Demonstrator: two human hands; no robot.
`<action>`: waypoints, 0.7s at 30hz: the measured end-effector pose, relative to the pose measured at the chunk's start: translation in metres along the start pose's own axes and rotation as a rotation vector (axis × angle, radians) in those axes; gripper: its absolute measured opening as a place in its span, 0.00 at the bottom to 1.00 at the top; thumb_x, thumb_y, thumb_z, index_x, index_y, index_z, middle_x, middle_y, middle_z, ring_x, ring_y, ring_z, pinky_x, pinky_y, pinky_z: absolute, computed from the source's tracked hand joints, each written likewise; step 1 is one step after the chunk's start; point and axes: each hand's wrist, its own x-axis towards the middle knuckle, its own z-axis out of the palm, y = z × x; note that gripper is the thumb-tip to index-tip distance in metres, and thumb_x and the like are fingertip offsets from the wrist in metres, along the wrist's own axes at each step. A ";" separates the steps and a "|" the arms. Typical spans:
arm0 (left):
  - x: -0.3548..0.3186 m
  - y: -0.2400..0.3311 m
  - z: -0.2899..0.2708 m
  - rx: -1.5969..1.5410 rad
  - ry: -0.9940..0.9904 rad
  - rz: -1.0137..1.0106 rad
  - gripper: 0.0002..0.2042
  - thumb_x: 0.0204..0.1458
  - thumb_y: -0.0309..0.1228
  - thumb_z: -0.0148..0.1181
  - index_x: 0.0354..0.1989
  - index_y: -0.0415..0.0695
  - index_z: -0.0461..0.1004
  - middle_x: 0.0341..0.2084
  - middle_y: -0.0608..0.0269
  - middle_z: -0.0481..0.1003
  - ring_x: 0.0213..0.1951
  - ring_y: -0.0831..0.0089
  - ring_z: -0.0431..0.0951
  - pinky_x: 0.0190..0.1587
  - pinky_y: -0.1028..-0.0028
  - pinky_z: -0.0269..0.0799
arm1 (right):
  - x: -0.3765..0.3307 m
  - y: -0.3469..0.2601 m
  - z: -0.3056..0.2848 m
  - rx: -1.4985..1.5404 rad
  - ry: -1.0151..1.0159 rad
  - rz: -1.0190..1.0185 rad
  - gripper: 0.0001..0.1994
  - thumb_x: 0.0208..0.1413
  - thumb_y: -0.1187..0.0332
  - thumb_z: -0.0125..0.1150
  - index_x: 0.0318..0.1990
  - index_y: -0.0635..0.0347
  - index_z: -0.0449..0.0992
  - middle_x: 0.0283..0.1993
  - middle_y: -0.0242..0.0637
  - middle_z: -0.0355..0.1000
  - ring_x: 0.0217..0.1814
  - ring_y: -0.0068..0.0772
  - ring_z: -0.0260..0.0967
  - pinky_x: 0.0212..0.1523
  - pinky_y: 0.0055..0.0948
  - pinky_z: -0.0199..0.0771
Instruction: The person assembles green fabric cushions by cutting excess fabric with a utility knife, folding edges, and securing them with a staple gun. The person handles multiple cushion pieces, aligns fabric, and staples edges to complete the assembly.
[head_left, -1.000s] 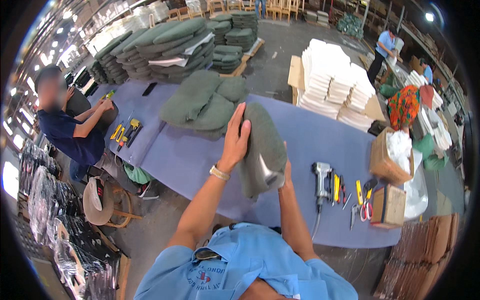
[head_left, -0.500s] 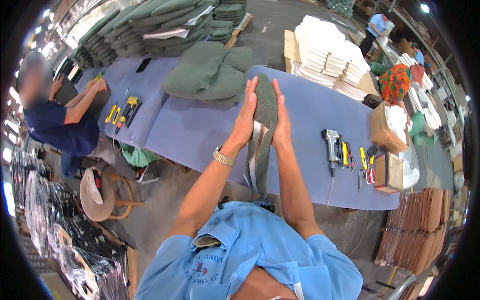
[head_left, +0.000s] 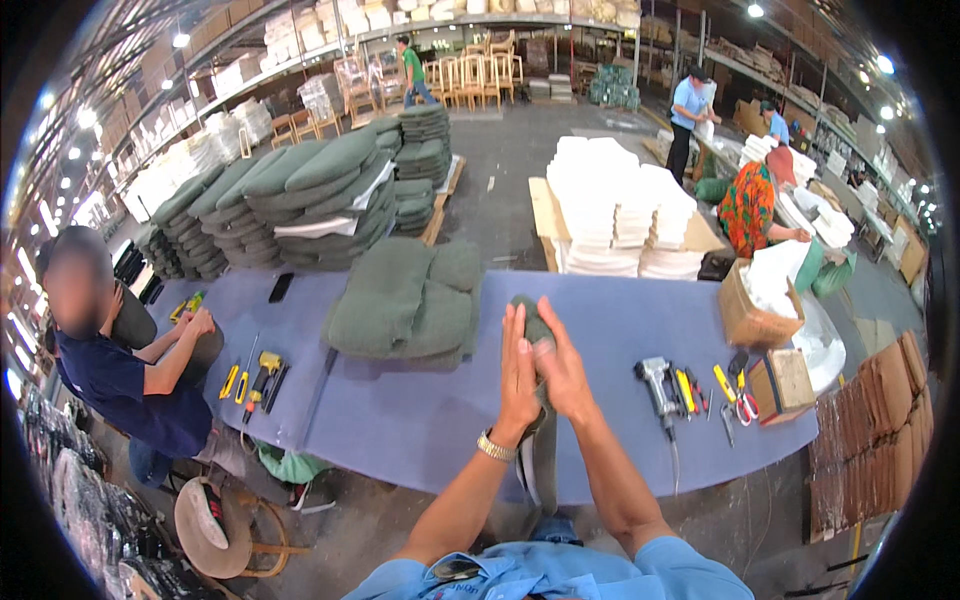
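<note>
I hold a dark green cushion cover (head_left: 538,440) upright on edge in front of me, over the near rim of the blue-grey table (head_left: 420,420). My left hand (head_left: 517,372) presses flat on its left face and my right hand (head_left: 563,370) on its right face, squeezing its top between the palms. The lower end of the cover hangs down toward my chest. A stack of green cushions (head_left: 408,300) lies on the table just beyond and to the left of my hands.
A power tool (head_left: 655,385), pliers and screwdrivers (head_left: 715,388) lie right of my hands, with cardboard boxes (head_left: 760,310) beyond. A seated person (head_left: 120,370) works at the table's left end beside yellow tools (head_left: 255,372). Stacks of green cushions (head_left: 320,195) and white foam (head_left: 615,215) stand behind.
My hands have come closer together, squeezing the cover from a broad shape into a thin upright strip. My view has tilted up, showing more of the hall.
</note>
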 end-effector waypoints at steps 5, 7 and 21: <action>-0.010 -0.036 0.033 0.055 -0.015 0.007 0.27 0.72 0.39 0.35 0.76 0.40 0.51 0.78 0.49 0.43 0.79 0.56 0.38 0.77 0.59 0.33 | 0.024 0.022 -0.038 0.092 0.093 0.189 0.22 0.63 0.66 0.61 0.62 0.64 0.72 0.58 0.50 0.76 0.63 0.36 0.70 0.65 0.34 0.66; -0.038 -0.058 0.042 0.091 -0.030 -0.009 0.26 0.72 0.38 0.36 0.76 0.40 0.52 0.78 0.49 0.43 0.79 0.56 0.39 0.77 0.58 0.33 | 0.028 0.039 -0.067 0.091 0.119 0.230 0.21 0.63 0.67 0.60 0.62 0.64 0.72 0.54 0.46 0.77 0.59 0.32 0.71 0.62 0.32 0.68; -0.248 -0.161 0.061 -1.032 0.792 -1.155 0.34 0.62 0.58 0.55 0.68 0.47 0.64 0.63 0.52 0.70 0.62 0.51 0.71 0.62 0.43 0.67 | 0.025 0.125 -0.164 0.325 0.324 0.357 0.20 0.64 0.72 0.57 0.62 0.62 0.70 0.54 0.41 0.71 0.53 0.31 0.69 0.58 0.30 0.69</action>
